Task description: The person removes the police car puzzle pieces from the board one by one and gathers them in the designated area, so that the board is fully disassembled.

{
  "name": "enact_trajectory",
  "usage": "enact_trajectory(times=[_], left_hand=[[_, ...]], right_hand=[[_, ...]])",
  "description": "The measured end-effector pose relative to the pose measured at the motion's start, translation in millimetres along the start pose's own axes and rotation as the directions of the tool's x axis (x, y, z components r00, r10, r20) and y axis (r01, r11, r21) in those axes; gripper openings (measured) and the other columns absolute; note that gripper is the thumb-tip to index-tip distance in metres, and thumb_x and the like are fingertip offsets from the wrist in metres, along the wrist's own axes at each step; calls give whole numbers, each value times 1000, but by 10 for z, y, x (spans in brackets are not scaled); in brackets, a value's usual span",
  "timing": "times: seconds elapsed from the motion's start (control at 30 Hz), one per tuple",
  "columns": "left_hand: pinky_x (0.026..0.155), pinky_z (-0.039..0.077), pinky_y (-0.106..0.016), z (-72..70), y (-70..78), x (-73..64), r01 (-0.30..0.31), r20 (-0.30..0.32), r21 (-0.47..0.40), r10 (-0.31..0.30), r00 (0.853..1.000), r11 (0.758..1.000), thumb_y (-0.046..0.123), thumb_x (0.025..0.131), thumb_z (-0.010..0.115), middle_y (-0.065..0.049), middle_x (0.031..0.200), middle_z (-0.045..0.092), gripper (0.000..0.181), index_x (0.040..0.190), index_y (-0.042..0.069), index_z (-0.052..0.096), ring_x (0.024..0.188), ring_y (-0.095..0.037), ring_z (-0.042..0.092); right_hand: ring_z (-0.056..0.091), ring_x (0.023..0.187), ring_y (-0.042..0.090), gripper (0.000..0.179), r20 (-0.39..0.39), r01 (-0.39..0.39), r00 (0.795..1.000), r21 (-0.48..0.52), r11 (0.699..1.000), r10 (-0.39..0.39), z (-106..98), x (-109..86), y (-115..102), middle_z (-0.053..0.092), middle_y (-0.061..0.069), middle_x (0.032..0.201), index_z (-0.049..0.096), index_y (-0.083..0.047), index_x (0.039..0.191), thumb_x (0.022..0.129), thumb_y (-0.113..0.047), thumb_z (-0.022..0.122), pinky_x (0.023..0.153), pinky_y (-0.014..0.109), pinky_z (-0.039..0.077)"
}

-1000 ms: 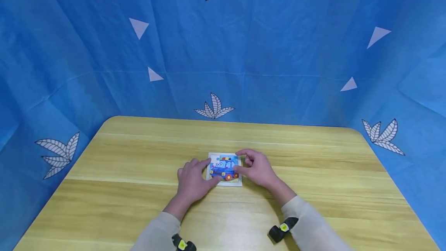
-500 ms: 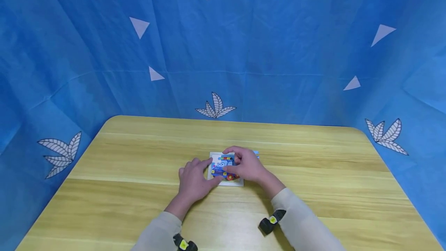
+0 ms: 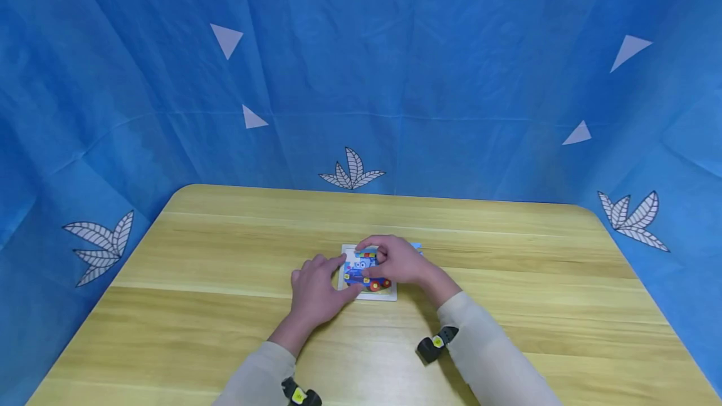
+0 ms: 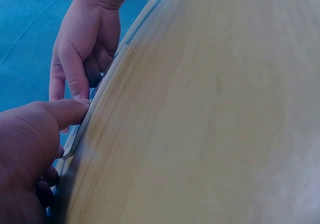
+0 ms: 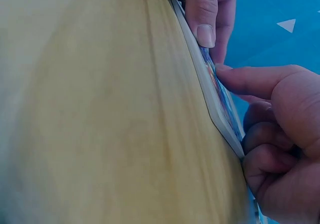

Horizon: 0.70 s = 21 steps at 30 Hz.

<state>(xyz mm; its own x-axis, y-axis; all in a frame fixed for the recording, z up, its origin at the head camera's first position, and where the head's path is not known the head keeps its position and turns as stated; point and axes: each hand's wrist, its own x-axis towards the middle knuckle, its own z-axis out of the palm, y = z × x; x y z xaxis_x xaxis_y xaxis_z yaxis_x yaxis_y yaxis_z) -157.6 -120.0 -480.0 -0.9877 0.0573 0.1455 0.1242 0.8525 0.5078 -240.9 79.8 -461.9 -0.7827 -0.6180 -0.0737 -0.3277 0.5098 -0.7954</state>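
Note:
A small jigsaw puzzle (image 3: 355,277) with a blue cartoon car in a white frame lies flat on the table. My left hand (image 3: 316,290) holds its left side, thumb along the near edge and index finger at the far left corner. My right hand (image 3: 403,262) reaches over the right part, covering some of the picture. Its thumb and index finger are spread on the puzzle, seen from low in the right wrist view, where the right hand's (image 5: 295,119) other fingers curl beside the frame. The left thumb (image 5: 205,21) lies on the puzzle there.
A blue edge of something flat (image 3: 417,246) shows behind the right hand. The wooden table (image 3: 225,237) has rounded far corners. A blue curtain (image 3: 451,80) with white leaves and triangles hangs behind and beside it. Black wrist cameras (image 3: 431,348) sit at both sleeves.
My right hand has moved left from the puzzle's right edge to over its picture, uncovering the blue edge behind it. The left hand keeps its place on the frame. The view shifts slightly.

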Motion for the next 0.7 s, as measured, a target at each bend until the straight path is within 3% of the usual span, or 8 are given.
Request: enact_trajectory(times=[0.7], left_hand=[[75,29,-40,-20,7,-12,8,4,-9,-8,1000,1000,56,79,78,1,97,55,73,135,14,64,85,-20,47]], right_hand=[[36,51,15,31,47,-72,997,63,995,69,-18,19,-63,37,-3,57,69,-16,117,88,-5,76,60,31,37]])
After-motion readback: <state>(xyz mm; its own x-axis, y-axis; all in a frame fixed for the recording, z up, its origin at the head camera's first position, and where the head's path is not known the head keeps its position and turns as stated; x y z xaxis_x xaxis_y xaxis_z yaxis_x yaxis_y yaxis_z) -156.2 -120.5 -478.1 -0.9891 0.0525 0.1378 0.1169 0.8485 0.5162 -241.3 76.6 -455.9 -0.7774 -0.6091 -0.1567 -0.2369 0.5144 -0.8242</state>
